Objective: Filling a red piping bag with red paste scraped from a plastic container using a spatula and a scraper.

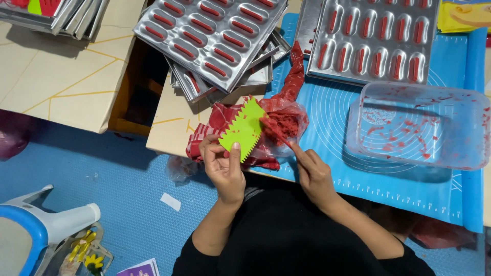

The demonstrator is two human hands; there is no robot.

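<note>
1. While I look down from above, my left hand holds a green scraper with a toothed edge; my thumb lies flat on its face and the other fingers are curled behind it, so they pinch its lower corner
2. My right hand is just beside it, and its fingers are pressed together around the lower end of a clear plastic bag filled with red paste; I cannot tell exactly how the fingertips close, because the bag hides them
3. The scraper is tilted, and its upper right edge touches the bag, near the front edge of the bench
4. The neck of the bag is twisted and runs up toward the back of the bench, between two groups of metal trays
5. A red checked cloth lies under the scraper and the bag, partly over the front edge
6. A blue silicone mat covers the right part of the bench, and the bag rests on its left border
7. A clear plastic box smeared with red stands on the mat, well to the right of my hands
8. A metal mould tray with red filled cavities lies at the back of the mat, and a stack of similar trays leans near the back left corner
</note>
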